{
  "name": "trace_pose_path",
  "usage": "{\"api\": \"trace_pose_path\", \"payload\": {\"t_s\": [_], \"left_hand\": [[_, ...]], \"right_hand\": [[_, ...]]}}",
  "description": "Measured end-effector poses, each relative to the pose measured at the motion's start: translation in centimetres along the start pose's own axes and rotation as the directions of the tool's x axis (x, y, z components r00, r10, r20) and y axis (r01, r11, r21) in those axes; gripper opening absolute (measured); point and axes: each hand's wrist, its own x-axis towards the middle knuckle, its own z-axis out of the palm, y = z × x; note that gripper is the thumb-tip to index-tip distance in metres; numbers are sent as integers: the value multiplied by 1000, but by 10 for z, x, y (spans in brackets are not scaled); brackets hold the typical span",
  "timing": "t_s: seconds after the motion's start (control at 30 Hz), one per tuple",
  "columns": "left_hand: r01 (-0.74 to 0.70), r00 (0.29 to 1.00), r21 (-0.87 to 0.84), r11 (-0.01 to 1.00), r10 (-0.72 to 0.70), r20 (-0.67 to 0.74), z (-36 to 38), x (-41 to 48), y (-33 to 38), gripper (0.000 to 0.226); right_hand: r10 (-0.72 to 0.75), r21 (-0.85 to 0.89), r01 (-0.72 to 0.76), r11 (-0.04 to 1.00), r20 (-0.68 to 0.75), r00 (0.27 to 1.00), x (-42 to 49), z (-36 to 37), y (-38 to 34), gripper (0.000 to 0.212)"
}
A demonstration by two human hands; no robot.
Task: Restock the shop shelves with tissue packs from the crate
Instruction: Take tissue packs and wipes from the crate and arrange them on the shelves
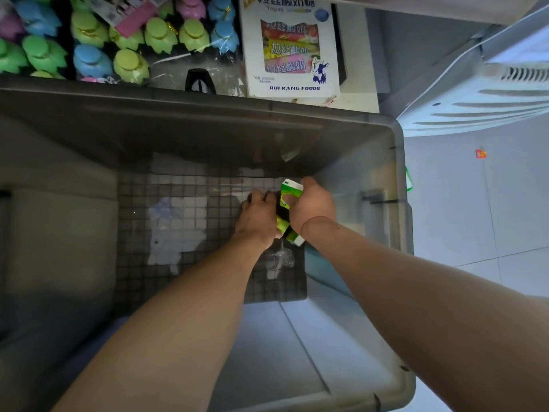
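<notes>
Gripping green tissue packs [292, 189], left hand [258, 217] and right hand [315, 203] meet near the crate's [399, 162] right wall, open floor leftward.

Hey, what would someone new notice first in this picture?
Both arms reach into the large grey plastic crate, where the right hand grips green-and-white tissue packs near its right wall, the left hand alongside. Beyond the crate, bright green, blue and pink flower-shaped bottle tops crowd the upper left, beside a white yogurt box.
</notes>
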Motion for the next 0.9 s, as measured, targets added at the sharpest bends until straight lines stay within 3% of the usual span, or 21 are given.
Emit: {"api": "trace_pose_path", "payload": {"t_s": [0.1,0.2,0.27,0.4,0.5,0.63,0.9], "left_hand": [[151,987,-207,967,-158,-16,-9,-1,-14,55],[165,981,-417,894,-193,-25,-25,-4,-33,32],[167,974,-559,812,-225,-37,-35,-13,-42,22],[114,982,-753,648,-191,-15,-67,-45,-44,30],[-5,990,-767,642,-106,-95,-102,-75,-32,31],[-89,982,-736,671,-66,-179,-156,-128,-8,26],[-268,940,-564,781,84,-330,-263,-258,65,25]], "right_hand": [[0,154,-8,988,50,999,-1,1,1,26],[18,332,-49,942,95,995,2,3,1,32],[-17,370,-19,929,95,995,-1,-1,-3,31],[-139,319,90,944,135,981,-15,-31,-18,24],[-212,319,138,938,209,955,-29,-68,-31,26],[-323,479,164,863,272,906,-70,-126,-43,26],[-588,664,341,665,185,787,-186,-249,-49,35]]}}
